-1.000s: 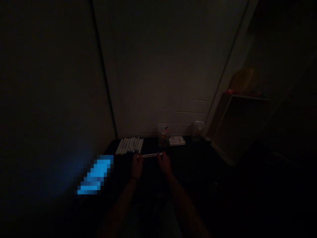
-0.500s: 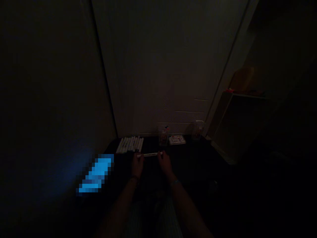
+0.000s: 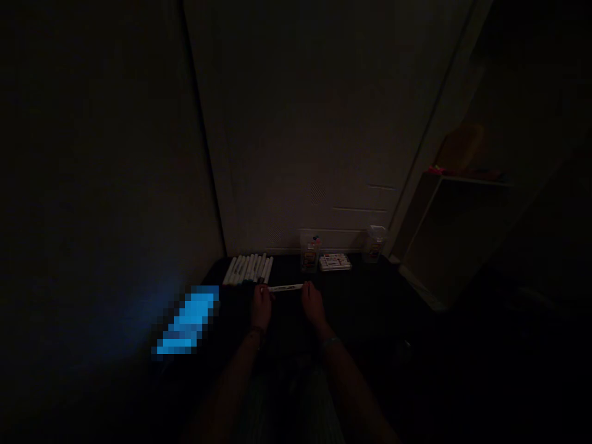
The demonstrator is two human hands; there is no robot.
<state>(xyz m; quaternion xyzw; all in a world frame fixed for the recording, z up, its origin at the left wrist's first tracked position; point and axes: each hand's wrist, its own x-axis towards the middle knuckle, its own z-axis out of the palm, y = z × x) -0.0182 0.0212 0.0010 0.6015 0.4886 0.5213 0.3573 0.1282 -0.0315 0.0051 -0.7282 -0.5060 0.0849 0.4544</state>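
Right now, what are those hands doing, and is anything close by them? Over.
Left hand and right hand gripping one white marker, an end each. Marker roughly level. Closest: row of markers, just beyond left hand. Light very dim.

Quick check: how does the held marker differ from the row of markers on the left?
The held marker runs nearly crosswise; the row of markers points away from the person, slightly slanted. The left hand and right hand hold the held marker near its ends, while the row of markers lies on the dark table. Both look mostly white.
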